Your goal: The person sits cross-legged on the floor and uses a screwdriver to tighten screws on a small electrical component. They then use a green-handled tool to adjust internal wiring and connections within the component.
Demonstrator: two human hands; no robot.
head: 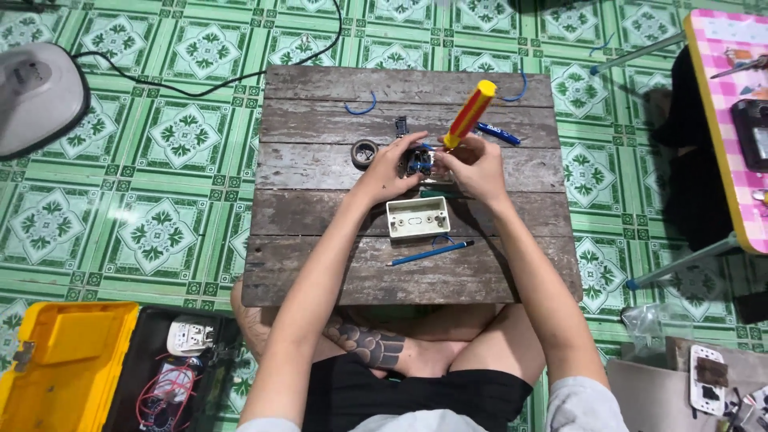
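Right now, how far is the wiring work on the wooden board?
Done: little that shows. In hand: left hand steadies the small wired part; right hand drives the yellow-red screwdriver into it. Left: white wall box lies empty and apart.

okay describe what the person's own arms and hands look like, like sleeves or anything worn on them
Both arms are bare from short light grey sleeves down to the left hand and right hand. No gloves, watch, rings or bracelets are visible. The arms carry no markings; the dark tattoo lies on a leg below them.

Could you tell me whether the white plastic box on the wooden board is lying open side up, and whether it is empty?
Open side up and empty: the white box shows its bare inner floor with slots.
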